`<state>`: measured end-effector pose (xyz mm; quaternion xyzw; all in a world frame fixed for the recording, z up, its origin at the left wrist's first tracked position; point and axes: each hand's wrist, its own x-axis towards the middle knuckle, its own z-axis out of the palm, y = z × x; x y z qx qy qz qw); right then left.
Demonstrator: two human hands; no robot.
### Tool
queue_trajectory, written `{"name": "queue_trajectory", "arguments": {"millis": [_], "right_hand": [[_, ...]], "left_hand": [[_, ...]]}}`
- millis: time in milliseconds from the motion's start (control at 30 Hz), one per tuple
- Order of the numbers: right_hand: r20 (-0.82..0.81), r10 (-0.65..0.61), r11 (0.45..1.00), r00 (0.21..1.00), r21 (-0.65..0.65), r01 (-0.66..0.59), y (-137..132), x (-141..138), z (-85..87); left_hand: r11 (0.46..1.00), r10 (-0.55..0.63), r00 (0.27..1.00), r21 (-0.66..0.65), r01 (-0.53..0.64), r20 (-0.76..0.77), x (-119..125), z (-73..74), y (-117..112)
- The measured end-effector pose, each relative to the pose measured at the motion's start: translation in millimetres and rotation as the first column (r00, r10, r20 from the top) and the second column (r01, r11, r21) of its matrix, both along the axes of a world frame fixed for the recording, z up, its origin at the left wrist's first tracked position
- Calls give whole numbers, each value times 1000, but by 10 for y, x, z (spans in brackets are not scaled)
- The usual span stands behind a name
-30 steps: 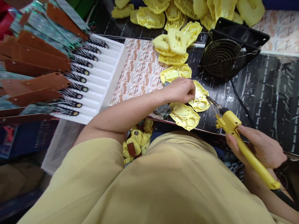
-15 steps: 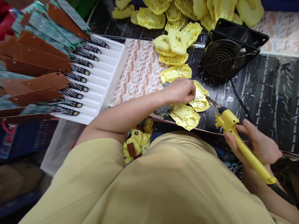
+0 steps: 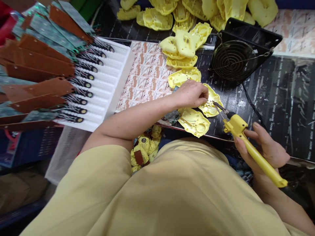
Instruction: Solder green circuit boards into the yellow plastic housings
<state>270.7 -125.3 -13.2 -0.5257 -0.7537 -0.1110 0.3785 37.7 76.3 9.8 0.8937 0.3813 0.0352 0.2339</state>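
Observation:
In my right hand (image 3: 265, 147) is a yellow soldering iron (image 3: 256, 154), its dark tip and a thin metal feed tube pointing left over a yellow plastic shell (image 3: 213, 108). My left hand (image 3: 193, 94) is closed at that shell's left edge, fingers pinched; whatever they hold is hidden. Just below lies a second yellow shell (image 3: 194, 122) with a round speaker grille and thin wires. Another yellow shell (image 3: 184, 77) sits above my left wrist. A circuit board (image 3: 172, 117) partly shows below my left forearm.
A black fan (image 3: 233, 60) with a wire guard stands at the back right. More yellow shells (image 3: 155, 19) are heaped at the back. On the left, a white foam tray (image 3: 113, 78) carries several brown and green boards (image 3: 41, 55) with wired black parts. Yellow assemblies (image 3: 145, 149) lie below the table edge.
The soldering iron in my right hand has moved slightly left, bringing its tip further over the yellow shell. My left hand has shifted only a little.

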Motion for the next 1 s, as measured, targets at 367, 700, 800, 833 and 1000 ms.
{"name": "queue_trajectory", "arguments": {"millis": [367,700,800,833,1000], "right_hand": [[-40,146,989,989,35,-144,91,-29,-12],[-32,130,991,991,-9,-130,33,78,50],[-24,118,993,993,-24,-118,34,94,76],[-29,120,992,992,-22,-121,36,90,89],[10,29,1000,1000,-7,-28,16,52,126]], "left_hand": [[1000,24,996,-6,-24,-87,83,78,-25],[1000,12,998,11,-12,-63,82,32,-7],[1000,19,996,2,-19,-87,90,53,-12],[1000,23,995,-1,-24,-101,93,61,-14],[1000,28,996,11,-27,-85,88,55,-24]]}}
